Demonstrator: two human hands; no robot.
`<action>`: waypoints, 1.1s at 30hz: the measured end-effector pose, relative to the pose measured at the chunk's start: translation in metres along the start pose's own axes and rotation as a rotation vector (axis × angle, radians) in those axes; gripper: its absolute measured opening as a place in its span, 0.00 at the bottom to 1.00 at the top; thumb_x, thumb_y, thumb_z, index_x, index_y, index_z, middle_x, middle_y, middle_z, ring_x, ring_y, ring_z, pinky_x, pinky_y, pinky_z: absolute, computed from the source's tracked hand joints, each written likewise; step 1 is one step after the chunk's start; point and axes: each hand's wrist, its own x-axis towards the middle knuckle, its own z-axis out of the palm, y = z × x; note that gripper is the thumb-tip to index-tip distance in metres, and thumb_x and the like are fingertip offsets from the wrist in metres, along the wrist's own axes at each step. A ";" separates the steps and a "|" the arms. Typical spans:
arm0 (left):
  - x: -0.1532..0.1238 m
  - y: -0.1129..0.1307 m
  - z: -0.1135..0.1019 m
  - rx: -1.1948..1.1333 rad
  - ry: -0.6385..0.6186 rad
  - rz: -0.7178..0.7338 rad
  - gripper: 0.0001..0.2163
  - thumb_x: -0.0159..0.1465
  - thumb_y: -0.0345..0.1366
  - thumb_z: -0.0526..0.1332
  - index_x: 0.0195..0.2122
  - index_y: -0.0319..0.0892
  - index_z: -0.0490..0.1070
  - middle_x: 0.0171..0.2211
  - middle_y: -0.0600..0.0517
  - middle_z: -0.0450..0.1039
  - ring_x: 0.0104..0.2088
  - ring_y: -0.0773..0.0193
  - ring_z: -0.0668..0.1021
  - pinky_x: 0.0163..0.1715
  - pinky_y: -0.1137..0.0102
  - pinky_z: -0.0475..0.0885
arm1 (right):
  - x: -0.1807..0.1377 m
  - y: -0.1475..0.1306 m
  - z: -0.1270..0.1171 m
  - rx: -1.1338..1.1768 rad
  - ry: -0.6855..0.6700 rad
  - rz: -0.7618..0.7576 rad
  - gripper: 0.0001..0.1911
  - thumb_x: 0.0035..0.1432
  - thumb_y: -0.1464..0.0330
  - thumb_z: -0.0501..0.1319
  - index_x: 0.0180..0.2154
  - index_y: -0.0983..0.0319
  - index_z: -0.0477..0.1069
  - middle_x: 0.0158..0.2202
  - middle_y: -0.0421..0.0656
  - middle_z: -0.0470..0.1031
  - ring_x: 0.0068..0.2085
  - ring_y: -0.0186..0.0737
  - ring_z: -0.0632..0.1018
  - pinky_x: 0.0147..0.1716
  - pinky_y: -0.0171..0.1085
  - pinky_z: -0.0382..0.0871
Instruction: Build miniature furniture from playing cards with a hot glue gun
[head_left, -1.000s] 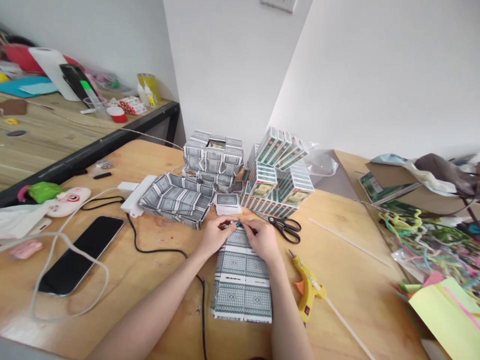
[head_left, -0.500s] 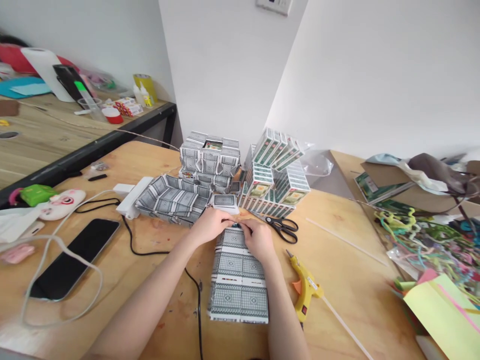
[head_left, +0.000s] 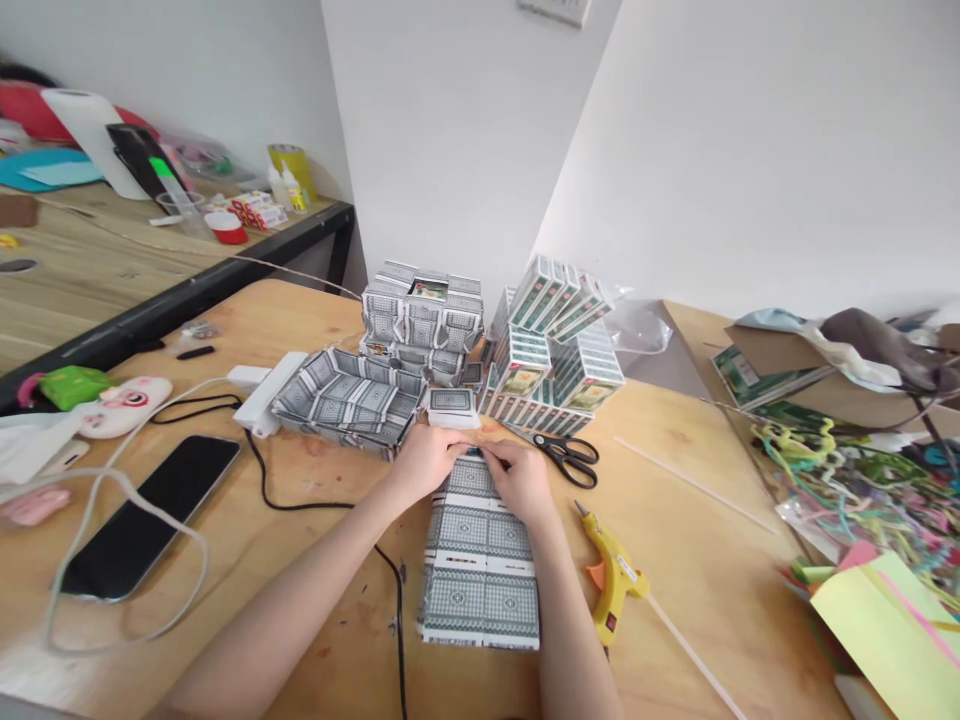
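Observation:
A long flat panel point(head_left: 465, 595) covered in grey-patterned playing cards lies lengthwise on the table before me. At its far edge my left hand point(head_left: 431, 460) is closed, thumb and fingers pinching the left part of that edge. My right hand point(head_left: 523, 482) grips the same edge just to the right, its fingers curled and nearly meeting the left ones. The fingers partly hide what is held there. Just beyond my hands sits a small stack of cards point(head_left: 452, 402). Left of it stands an open tray made of cards point(head_left: 360, 400).
Behind are a card-covered box point(head_left: 424, 315) and stacked card packs point(head_left: 555, 370). Black scissors point(head_left: 574, 458) and a yellow glue gun point(head_left: 616, 575) lie right. Leftward are a power strip point(head_left: 270, 395), phone point(head_left: 154, 515) and cables. Colourful craft scraps point(head_left: 870, 490) fill the far right.
Both hands stay at the panel's far edge, with only slight finger movement. The whole view has shifted a little; nothing else has visibly moved.

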 end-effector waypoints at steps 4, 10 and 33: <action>-0.002 0.000 0.003 0.059 0.042 0.023 0.10 0.57 0.29 0.59 0.35 0.47 0.79 0.33 0.50 0.80 0.34 0.57 0.80 0.37 0.66 0.71 | 0.000 0.000 -0.001 0.026 0.000 -0.002 0.13 0.59 0.68 0.53 0.36 0.57 0.78 0.32 0.41 0.79 0.34 0.39 0.78 0.35 0.34 0.70; -0.004 -0.003 0.006 0.076 0.060 0.034 0.09 0.58 0.31 0.59 0.35 0.47 0.79 0.33 0.49 0.80 0.34 0.57 0.80 0.38 0.65 0.71 | 0.000 -0.001 -0.001 0.042 0.002 -0.004 0.13 0.59 0.67 0.53 0.35 0.57 0.78 0.32 0.41 0.79 0.33 0.38 0.78 0.34 0.34 0.70; 0.005 -0.007 -0.008 -0.195 -0.173 -0.177 0.13 0.60 0.36 0.55 0.22 0.39 0.72 0.21 0.53 0.73 0.24 0.63 0.74 0.26 0.72 0.66 | 0.002 0.001 0.001 0.025 -0.016 0.073 0.13 0.58 0.70 0.55 0.38 0.58 0.77 0.40 0.41 0.79 0.41 0.40 0.78 0.44 0.36 0.69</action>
